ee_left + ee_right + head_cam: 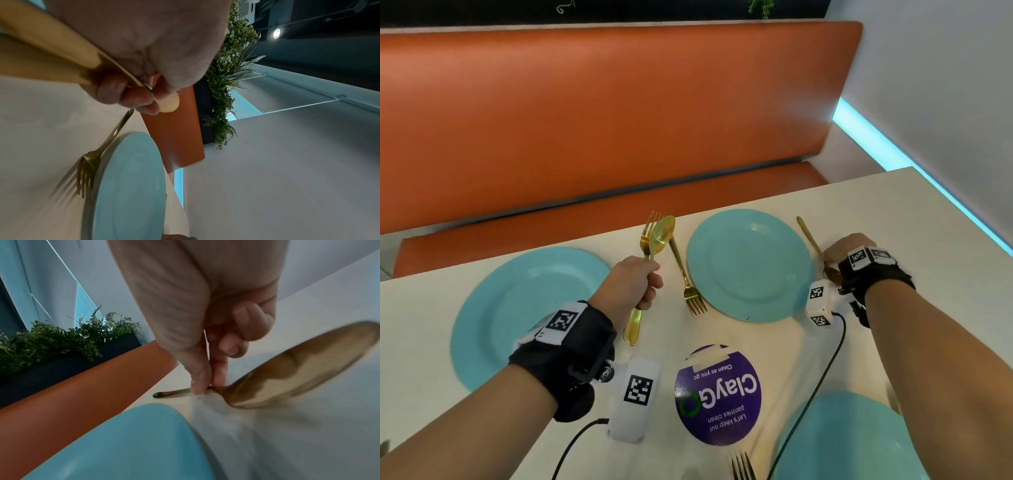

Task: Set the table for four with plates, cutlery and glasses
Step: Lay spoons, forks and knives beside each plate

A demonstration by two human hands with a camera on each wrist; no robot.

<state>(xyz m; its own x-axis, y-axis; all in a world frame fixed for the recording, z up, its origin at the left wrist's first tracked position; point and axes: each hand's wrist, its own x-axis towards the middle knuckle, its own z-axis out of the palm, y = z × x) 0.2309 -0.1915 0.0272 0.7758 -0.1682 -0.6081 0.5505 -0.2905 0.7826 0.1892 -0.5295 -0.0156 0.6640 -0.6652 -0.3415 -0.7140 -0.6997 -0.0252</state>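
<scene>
The white table (859,205) carries three teal plates, each bare: one at nine o'clock (493,308); one at one o'clock (746,267); one at five o'clock (859,438); the purple sticker (717,394) reads "ClayGo, Clean as you go"; the left hand (631,286) grips a gold fork and spoon bundle (654,240); only the right wrist view shows the right hand (205,337) pinching a spoon's (298,366) neck on the table, right of the one o'clock plate.

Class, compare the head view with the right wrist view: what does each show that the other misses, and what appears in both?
Only the head view shows the left hand gripping a gold fork and spoon, a fork lying beside the far plate, and the purple sticker. Only the right wrist view shows the thumb and fingertips pinching the gold spoon at its neck, and the plants. Both show the right hand, that spoon, the blue plate and the orange bench.
</scene>
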